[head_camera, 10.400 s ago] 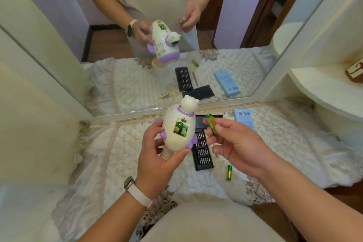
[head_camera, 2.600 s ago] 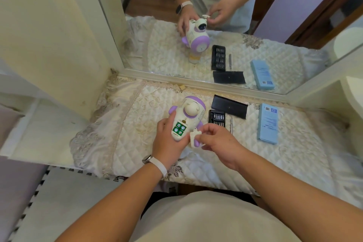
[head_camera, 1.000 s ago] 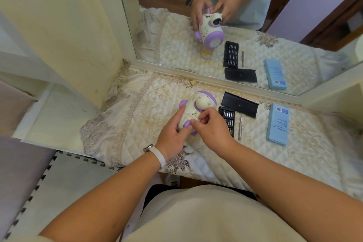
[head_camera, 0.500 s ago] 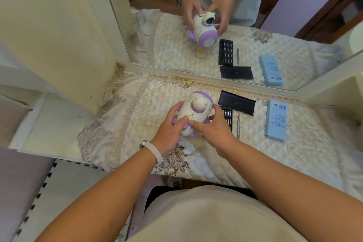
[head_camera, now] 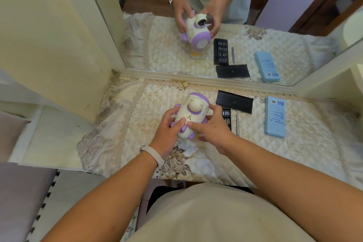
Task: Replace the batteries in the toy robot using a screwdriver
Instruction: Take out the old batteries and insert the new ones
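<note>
The cream and purple toy robot (head_camera: 193, 111) is held over the quilted table cover, its back toward me and the battery cover closed on it. My left hand (head_camera: 169, 129) grips its left side, thumb pressing on the cover. My right hand (head_camera: 213, 125) holds the right side, thumb also on the cover. A slim silver screwdriver (head_camera: 237, 124) lies on the cloth just right of my right hand. The black bit case (head_camera: 226, 117) is partly hidden behind that hand. No loose batteries are in sight.
The black case lid (head_camera: 234, 101) lies by the mirror frame (head_camera: 196, 79). A light blue box (head_camera: 275, 117) lies at the right. The mirror repeats the scene. A cream cabinet wall (head_camera: 59, 35) stands on the left, a shelf (head_camera: 55, 133) below it.
The green batteries seen in the open compartment earlier are now covered; the lid is on the robot's back. Both thumbs have shifted onto the cover, and the robot sits slightly lower.
</note>
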A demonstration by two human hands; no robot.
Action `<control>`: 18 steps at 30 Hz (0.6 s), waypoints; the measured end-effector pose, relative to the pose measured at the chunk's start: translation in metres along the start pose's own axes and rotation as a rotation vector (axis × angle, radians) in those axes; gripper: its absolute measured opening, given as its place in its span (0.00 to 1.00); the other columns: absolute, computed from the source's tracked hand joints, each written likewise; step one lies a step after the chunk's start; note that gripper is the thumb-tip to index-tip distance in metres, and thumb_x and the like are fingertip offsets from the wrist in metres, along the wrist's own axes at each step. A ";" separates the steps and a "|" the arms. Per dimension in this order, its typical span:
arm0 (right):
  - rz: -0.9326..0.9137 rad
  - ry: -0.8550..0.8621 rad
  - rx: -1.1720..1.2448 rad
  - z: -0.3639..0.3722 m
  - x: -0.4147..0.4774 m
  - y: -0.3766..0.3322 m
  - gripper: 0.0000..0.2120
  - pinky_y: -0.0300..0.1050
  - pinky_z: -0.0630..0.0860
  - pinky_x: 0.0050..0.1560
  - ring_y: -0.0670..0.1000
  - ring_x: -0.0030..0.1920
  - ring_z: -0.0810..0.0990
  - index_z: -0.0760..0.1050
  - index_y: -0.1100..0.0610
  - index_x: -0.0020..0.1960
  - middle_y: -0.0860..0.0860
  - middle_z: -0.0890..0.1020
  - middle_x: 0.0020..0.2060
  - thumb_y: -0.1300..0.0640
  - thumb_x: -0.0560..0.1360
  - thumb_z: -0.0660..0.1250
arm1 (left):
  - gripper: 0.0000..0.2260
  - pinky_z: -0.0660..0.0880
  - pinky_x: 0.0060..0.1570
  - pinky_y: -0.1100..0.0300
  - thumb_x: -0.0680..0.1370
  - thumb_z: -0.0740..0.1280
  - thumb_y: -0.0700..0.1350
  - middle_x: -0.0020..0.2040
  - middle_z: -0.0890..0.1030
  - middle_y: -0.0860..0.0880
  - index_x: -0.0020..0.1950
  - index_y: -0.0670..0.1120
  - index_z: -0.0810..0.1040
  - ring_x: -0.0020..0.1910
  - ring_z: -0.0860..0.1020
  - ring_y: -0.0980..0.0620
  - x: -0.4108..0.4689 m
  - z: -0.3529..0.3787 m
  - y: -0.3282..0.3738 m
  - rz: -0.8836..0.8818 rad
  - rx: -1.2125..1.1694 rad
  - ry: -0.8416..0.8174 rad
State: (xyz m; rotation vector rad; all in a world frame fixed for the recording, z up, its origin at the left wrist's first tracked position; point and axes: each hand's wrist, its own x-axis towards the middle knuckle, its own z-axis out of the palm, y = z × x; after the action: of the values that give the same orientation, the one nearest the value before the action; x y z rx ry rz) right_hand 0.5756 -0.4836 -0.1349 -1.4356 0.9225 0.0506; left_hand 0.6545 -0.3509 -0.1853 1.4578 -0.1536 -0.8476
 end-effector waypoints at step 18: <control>0.000 -0.117 0.195 -0.020 0.004 0.012 0.39 0.54 0.83 0.47 0.51 0.56 0.79 0.60 0.44 0.73 0.44 0.73 0.57 0.65 0.71 0.75 | 0.24 0.79 0.51 0.58 0.80 0.64 0.41 0.64 0.80 0.47 0.75 0.53 0.65 0.59 0.81 0.48 -0.009 0.020 -0.001 -0.097 -0.152 -0.046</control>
State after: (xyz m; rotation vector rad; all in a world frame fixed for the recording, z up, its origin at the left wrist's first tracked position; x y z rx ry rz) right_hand 0.5614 -0.5006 -0.1444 -1.2390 0.8085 0.0431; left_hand 0.6366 -0.3612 -0.1791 1.3125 -0.0516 -0.9515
